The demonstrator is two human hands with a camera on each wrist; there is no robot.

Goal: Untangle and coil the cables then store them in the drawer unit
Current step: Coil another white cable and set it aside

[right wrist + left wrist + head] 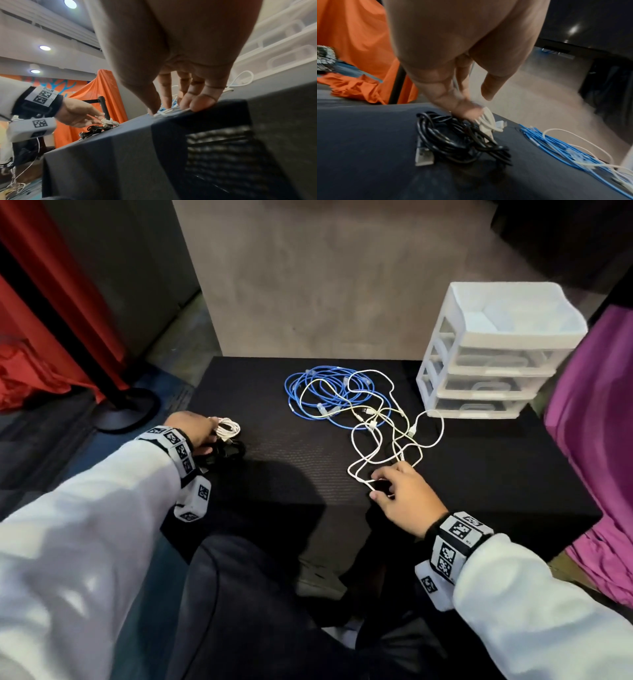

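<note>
Lying at the left of the black table point(274, 474) is a coiled white cable point(228, 429), and my left hand point(209, 434) pinches it. The fingertips point(471, 111) hold that coil point(486, 121) just above a coiled black cable point(458, 140) with a USB plug. Near the front edge my right hand point(378, 485) curls down on a loop of the tangled white cables point(383, 440). Thumb and fingers point(197, 104) close on the strands point(169, 113). A blue cable point(318, 395) is mixed into the tangle. The white three-drawer unit point(493, 350) stands at the back right, drawers closed.
The black coil point(230, 451) sits right beside my left hand. A black stanchion base point(126, 409) and red cloth point(30, 378) are on the floor to the left. Purple cloth point(596, 440) hangs by the table's right side. My knees are below the front edge.
</note>
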